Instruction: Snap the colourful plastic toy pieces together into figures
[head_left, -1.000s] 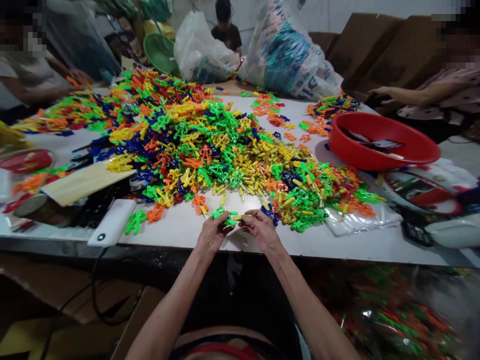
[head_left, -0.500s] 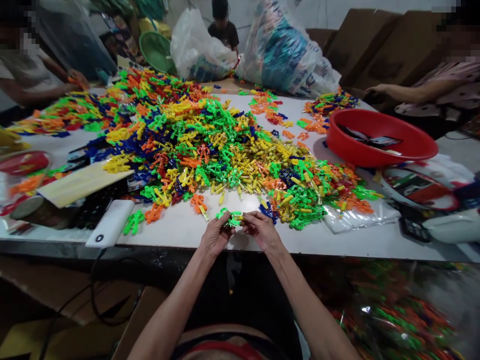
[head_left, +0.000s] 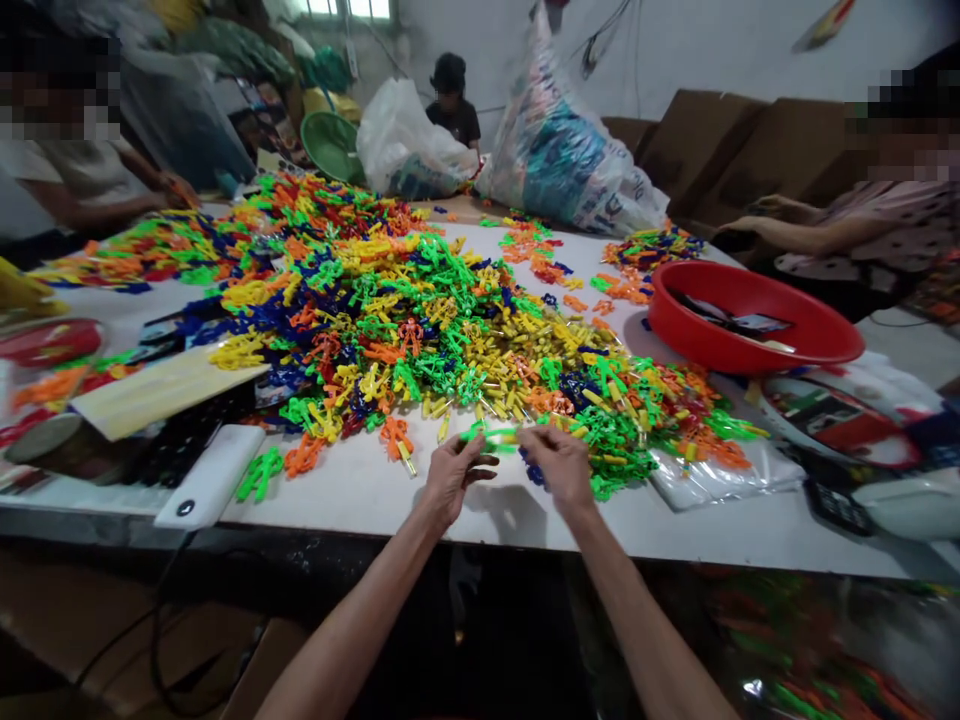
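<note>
A big heap of small plastic toy pieces (head_left: 420, 300) in green, yellow, orange and blue covers the white table (head_left: 360, 490). At the heap's near edge both of my hands pinch one green toy piece (head_left: 496, 436) between them, blurred by motion. My left hand (head_left: 454, 472) grips its left end with the fingers curled. My right hand (head_left: 559, 462) holds its right end. A loose orange piece (head_left: 395, 435) and a green one (head_left: 259, 473) lie on the bare table to the left.
A red basin (head_left: 754, 318) stands at the right, with clear plastic bags (head_left: 720, 478) in front of it. A white box (head_left: 210, 478) and a yellow board (head_left: 150, 392) lie at left. Other people sit at the left, far end and right. Large filled bags (head_left: 562, 150) stand at the back.
My hands have moved forward and slightly right toward the heap, still holding the green piece between them. The camera has tilted up.
</note>
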